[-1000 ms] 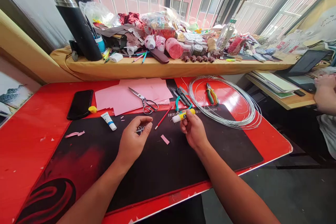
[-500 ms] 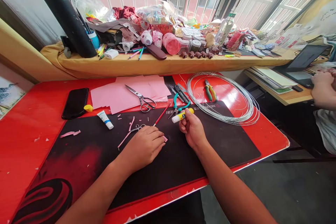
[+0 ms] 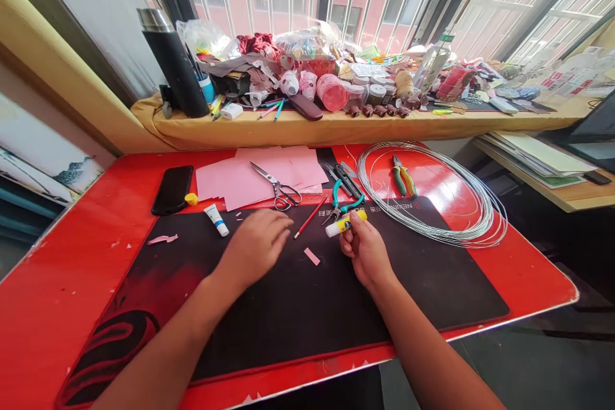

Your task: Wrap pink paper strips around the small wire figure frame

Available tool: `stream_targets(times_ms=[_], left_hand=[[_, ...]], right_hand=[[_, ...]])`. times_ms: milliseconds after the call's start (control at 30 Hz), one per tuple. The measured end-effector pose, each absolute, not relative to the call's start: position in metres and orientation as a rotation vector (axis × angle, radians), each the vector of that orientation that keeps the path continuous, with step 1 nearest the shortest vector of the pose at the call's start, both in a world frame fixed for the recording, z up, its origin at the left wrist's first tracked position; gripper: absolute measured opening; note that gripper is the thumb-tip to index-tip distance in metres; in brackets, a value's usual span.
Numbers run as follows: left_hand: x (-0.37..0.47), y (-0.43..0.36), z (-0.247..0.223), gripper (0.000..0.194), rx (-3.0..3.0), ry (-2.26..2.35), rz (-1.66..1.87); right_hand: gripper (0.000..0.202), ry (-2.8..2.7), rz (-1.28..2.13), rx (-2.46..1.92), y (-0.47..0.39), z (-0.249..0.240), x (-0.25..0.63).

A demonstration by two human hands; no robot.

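Note:
My right hand [image 3: 366,248] is closed around a yellow glue stick [image 3: 340,225], whose white end points left. Just left of it a small pink paper strip [image 3: 312,256] lies flat on the black desk mat [image 3: 336,314]. My left hand [image 3: 257,245] is over the mat with fingers loosely stretched, palm down and seemingly holding nothing. It hides the thin wire piece with pink paper on it. Between my hands is a red pencil [image 3: 310,218]. Teal-handled pliers [image 3: 341,202] lie behind the glue stick.
Scissors [image 3: 276,184] rest on pink paper sheets [image 3: 221,176]. Nearby are a white tube [image 3: 216,220], a yellow cap [image 3: 191,198] and a phone [image 3: 173,189]. A wire coil [image 3: 480,205] and green-yellow pliers [image 3: 403,176] occupy the right. Clutter lines the sill [image 3: 269,131].
My left hand has lifted off the small pink strip and moved left, over the wire piece, leaving the strip uncovered. The right hand still holds the glue stick. The view has shifted.

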State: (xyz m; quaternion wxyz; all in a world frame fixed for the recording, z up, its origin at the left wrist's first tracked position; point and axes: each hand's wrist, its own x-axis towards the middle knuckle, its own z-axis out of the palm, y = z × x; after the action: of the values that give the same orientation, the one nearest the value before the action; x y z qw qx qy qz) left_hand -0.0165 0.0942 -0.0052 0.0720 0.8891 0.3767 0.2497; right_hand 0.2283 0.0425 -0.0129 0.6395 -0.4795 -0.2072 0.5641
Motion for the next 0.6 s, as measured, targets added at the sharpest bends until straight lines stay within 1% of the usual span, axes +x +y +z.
stream_targets(times_ms=[67,133,167,233,300,433,600], left_hand=[[-0.036,0.125,-0.001,0.031,2.692,1.4,0.59],[-0.052,0.155,0.001,0.042,2.664,1.688,0.292],[-0.058,0.168,0.001,0.047,2.653,1.755,0.095],[-0.064,0.188,0.0,0.051,2.653,1.755,-0.025],[-0.065,0.199,-0.002,0.049,2.672,1.709,-0.103],[-0.062,0.207,-0.001,0.036,2.723,1.603,-0.211],[-0.059,0.214,0.01,0.032,2.745,1.569,-0.322]], right_hand=[[0.049,-0.475,1.301,-1.096,0.041,-0.013,0.227],[0.049,-0.479,1.318,-1.096,0.04,-0.013,0.225],[0.05,-0.483,1.322,-1.096,0.039,-0.014,0.224],[0.05,-0.488,1.318,-1.1,0.038,-0.014,0.223],[0.049,-0.484,1.319,-1.101,0.038,-0.013,0.223],[0.049,-0.483,1.336,-1.095,0.037,-0.011,0.224],[0.049,-0.508,1.345,-1.101,0.036,-0.01,0.223]])
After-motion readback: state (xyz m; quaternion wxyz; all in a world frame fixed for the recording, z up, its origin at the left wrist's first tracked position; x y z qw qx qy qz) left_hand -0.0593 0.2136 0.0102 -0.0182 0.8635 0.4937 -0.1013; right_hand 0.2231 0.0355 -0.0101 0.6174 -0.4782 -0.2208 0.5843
